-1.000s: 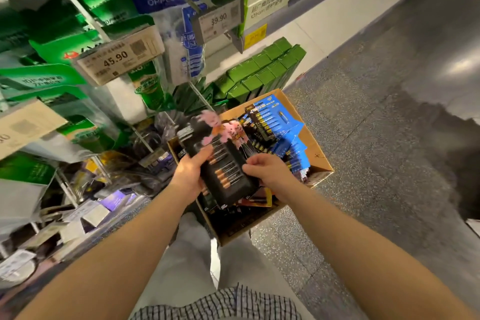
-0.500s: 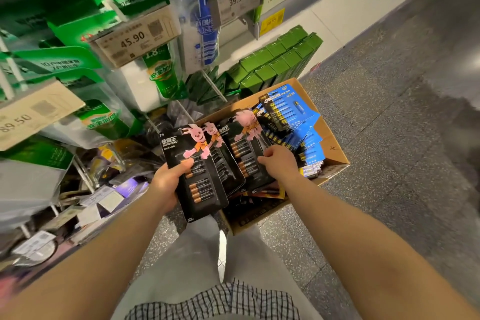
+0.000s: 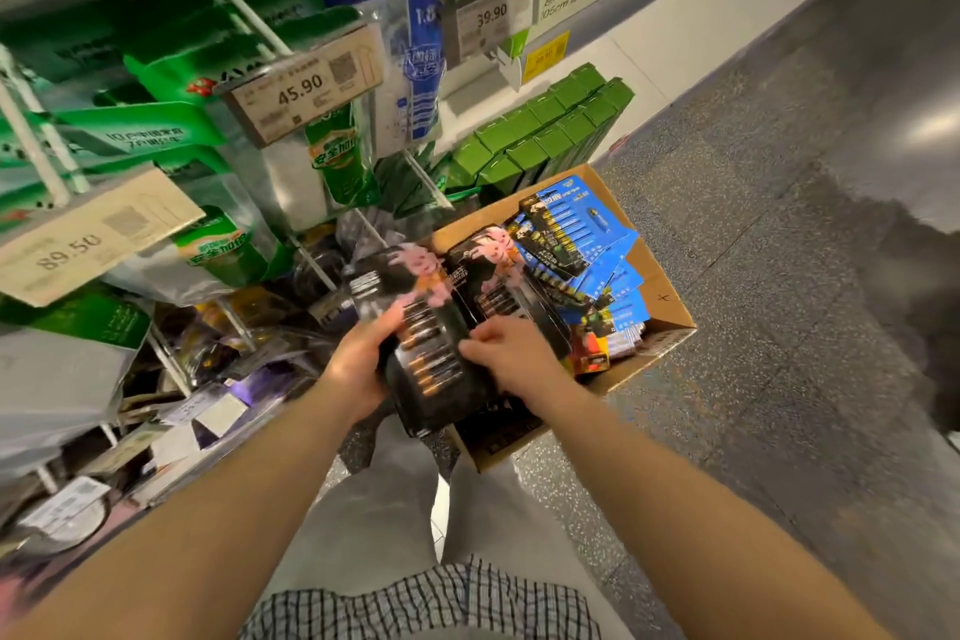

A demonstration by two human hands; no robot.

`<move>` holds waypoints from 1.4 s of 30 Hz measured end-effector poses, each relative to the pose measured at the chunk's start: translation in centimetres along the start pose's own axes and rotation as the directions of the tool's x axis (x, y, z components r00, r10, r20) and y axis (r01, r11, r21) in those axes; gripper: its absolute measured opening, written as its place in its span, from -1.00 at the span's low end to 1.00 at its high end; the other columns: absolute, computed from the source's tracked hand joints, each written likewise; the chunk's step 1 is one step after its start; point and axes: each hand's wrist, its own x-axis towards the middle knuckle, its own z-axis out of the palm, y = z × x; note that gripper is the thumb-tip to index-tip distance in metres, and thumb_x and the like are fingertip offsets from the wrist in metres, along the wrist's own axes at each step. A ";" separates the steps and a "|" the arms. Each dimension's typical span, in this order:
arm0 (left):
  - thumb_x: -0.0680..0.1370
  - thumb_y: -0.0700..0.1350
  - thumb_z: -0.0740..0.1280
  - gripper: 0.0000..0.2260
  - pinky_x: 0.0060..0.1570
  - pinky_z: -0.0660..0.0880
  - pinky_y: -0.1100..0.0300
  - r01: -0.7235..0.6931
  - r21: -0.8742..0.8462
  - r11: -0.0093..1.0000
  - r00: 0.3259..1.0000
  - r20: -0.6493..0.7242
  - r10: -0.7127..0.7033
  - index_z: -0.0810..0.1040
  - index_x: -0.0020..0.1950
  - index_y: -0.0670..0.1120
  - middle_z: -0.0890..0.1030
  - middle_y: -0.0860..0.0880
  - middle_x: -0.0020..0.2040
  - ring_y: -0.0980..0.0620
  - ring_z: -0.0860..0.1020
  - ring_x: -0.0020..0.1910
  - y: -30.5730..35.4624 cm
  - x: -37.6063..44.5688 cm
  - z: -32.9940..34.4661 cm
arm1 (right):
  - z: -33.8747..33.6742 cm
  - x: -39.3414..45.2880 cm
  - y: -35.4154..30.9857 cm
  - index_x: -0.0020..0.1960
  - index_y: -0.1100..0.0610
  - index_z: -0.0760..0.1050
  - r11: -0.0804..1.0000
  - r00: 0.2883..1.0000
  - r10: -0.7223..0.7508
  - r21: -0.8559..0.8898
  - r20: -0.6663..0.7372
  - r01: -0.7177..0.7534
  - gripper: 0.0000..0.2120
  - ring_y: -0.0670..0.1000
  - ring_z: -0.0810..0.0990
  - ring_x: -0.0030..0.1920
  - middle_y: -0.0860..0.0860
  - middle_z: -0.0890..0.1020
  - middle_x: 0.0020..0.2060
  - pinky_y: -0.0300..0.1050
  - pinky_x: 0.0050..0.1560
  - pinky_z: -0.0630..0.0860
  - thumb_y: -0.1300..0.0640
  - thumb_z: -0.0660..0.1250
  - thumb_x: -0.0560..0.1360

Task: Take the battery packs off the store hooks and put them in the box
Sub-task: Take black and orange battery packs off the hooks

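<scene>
A stack of black battery packs point(image 3: 426, 353) with pink rabbit prints is over the near left corner of the cardboard box point(image 3: 670, 322) on the floor. My left hand point(image 3: 358, 364) grips the stack from its left side, thumb on top. My right hand point(image 3: 509, 359) pinches the stack's right edge with curled fingers. Another black pack point(image 3: 498, 286) lies in the box beside them. Several blue battery packs point(image 3: 587, 244) fill the box's far half.
Store hooks point(image 3: 228, 5) with green packages and price tags 45.90 point(image 3: 301, 88), 39.90 and 89.50 hang at the left. Green boxes point(image 3: 540, 130) stand behind the cardboard box. Grey floor point(image 3: 779, 276) stretches to the right. My legs are just below the box.
Half a second ago the left hand held a pack apart from those under the right hand; now both hands are together on one stack over the box's near corner.
</scene>
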 end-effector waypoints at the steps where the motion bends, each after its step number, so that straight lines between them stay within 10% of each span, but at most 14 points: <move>1: 0.45 -0.07 0.49 -0.67 -0.13 0.57 0.03 -0.010 0.007 1.000 0.999 -0.042 0.010 0.57 0.15 -0.15 0.72 -0.12 -0.11 -0.09 0.70 -0.15 -0.1 0.1 -0.4 | 0.9 0.0 0.0 -0.18 0.06 0.54 1.000 1.000 -0.004 -0.025 0.028 0.004 -0.90 -0.05 0.58 -0.20 0.00 0.62 -0.24 -0.11 -0.12 0.52 0.12 0.39 0.50; 7: 0.58 -0.21 0.32 -0.74 -0.26 0.57 0.09 -0.026 0.068 0.997 0.981 -0.188 0.038 0.52 0.27 -0.15 0.69 -0.10 -0.11 -0.06 0.69 -0.22 0.1 -0.6 -5.0 | 0.7 3.0 0.8 0.09 0.08 0.54 0.981 0.965 -0.027 -0.194 -0.262 -0.026 -0.76 -0.02 0.56 0.00 -0.03 0.60 -0.03 -0.09 0.02 0.46 -0.06 0.33 0.53; 12: 0.57 -0.20 0.33 -0.71 -0.16 0.54 0.06 -0.013 0.078 0.997 0.972 -0.235 0.031 0.52 0.30 -0.14 0.67 -0.11 -0.07 -0.08 0.66 -0.15 0.1 -1.3 -7.6 | 1.6 5.2 2.7 -0.03 0.08 0.44 0.915 0.985 0.068 -0.383 -0.156 -0.124 -0.84 0.06 0.51 -0.06 0.02 0.54 -0.10 -0.10 -0.09 0.40 0.04 0.37 0.51; 18: 0.58 -0.10 0.34 -0.80 -0.10 0.53 0.01 0.005 -0.008 1.000 0.979 -0.206 -0.006 0.57 0.18 -0.13 0.71 -0.11 -0.12 -0.13 0.65 -0.09 0.5 -1.6 -7.4 | -0.7 2.9 1.7 -0.09 0.13 0.53 0.959 0.986 0.113 0.272 -0.124 -0.076 -0.96 0.06 0.60 -0.09 0.03 0.61 -0.17 0.02 -0.05 0.63 0.19 0.35 0.54; 22: 0.61 0.10 0.26 -0.74 -0.07 0.51 0.00 -0.004 -0.047 0.999 0.988 -0.154 -0.003 0.61 0.04 -0.06 0.73 -0.09 -0.16 -0.12 0.65 -0.06 0.8 -1.4 -6.0 | 0.6 0.1 0.6 -0.20 0.13 0.49 0.925 0.999 0.044 0.375 0.026 -0.050 -0.85 -0.01 0.60 -0.22 0.03 0.61 -0.26 -0.24 -0.35 0.54 0.27 0.32 0.54; 30: 0.47 -0.04 0.37 -0.66 -0.08 0.50 -0.03 0.045 -0.061 0.997 0.993 -0.103 -0.051 0.56 0.20 -0.15 0.71 -0.17 -0.09 -0.19 0.63 -0.03 0.6 -1.1 -6.4 | 5.7 0.4 0.1 -0.20 0.06 0.49 0.959 0.991 -0.079 -0.264 0.106 0.104 -0.81 -0.14 0.53 -0.28 -0.07 0.56 -0.29 -0.28 -0.29 0.45 -0.01 0.34 0.53; 34: 0.31 -0.05 0.44 -0.44 -0.10 0.53 -0.02 0.031 -0.014 0.999 0.992 -0.125 -0.033 0.53 0.30 -0.15 0.68 -0.17 0.02 -0.16 0.67 -0.06 0.6 -1.1 -8.0 | 3.8 2.5 0.9 0.08 0.04 0.52 0.955 0.960 -0.047 -0.293 -0.275 -0.037 -0.74 -0.05 0.56 -0.06 -0.07 0.58 -0.07 -0.09 -0.03 0.52 -0.10 0.35 0.50; 42: 0.45 -0.03 0.44 -0.67 0.14 0.51 -0.11 0.070 -0.020 0.997 0.978 -0.196 -0.072 0.59 0.18 -0.11 0.68 -0.18 0.07 -0.20 0.64 0.07 0.0 -0.9 -8.9 | 3.2 3.6 1.6 0.06 0.06 0.37 0.926 0.973 0.069 -0.350 -0.220 -0.145 -0.81 0.00 0.48 -0.08 -0.08 0.46 -0.15 -0.13 -0.13 0.36 0.05 0.34 0.55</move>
